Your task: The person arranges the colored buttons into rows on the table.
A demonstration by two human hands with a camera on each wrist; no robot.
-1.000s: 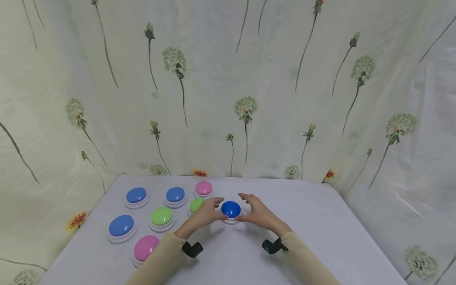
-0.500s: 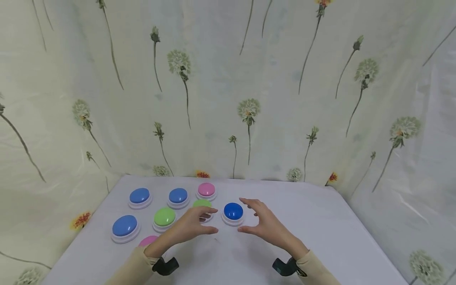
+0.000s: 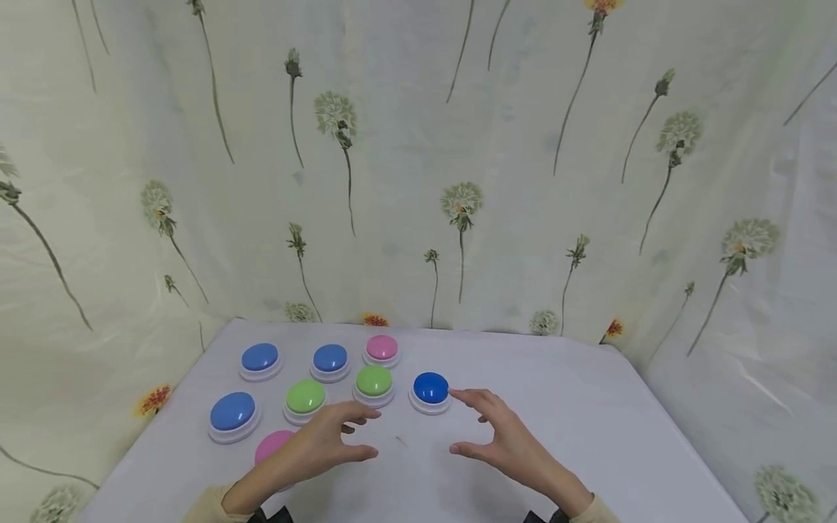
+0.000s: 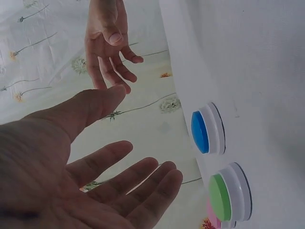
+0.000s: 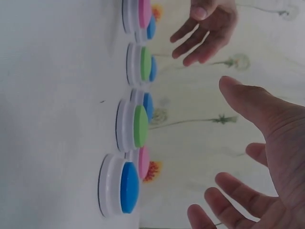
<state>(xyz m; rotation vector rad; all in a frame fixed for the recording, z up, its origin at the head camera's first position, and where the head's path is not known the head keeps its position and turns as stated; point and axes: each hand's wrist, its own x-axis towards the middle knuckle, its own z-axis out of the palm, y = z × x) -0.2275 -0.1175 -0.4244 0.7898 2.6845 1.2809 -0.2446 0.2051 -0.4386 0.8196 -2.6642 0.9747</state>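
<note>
And here are my 2 hands, up over the desk (image 3: 588,407), palms turned toward each other! My left hand (image 3: 327,437) is spread wide, thumb well apart from the fingers; my right hand (image 3: 506,437) matches it, just as wide, its fingertips near the dark blue button (image 3: 431,388). That button sits upright on its white base, just beyond the gap between my hands, farthest right of all 8.

To its left, 1 green button (image 3: 374,380) is just beside it, with a second green button (image 3: 305,396) past that. Along the back, left to right: a lighter blue button (image 3: 259,357), another lighter blue button (image 3: 330,357), then a pink button (image 3: 382,347). Nearer me on the left, a third lighter blue button (image 3: 232,412), and a nearer pink button (image 3: 273,444), partly hidden by my left arm. Behind everything hangs a pale dandelion-print cloth (image 3: 392,145).
</note>
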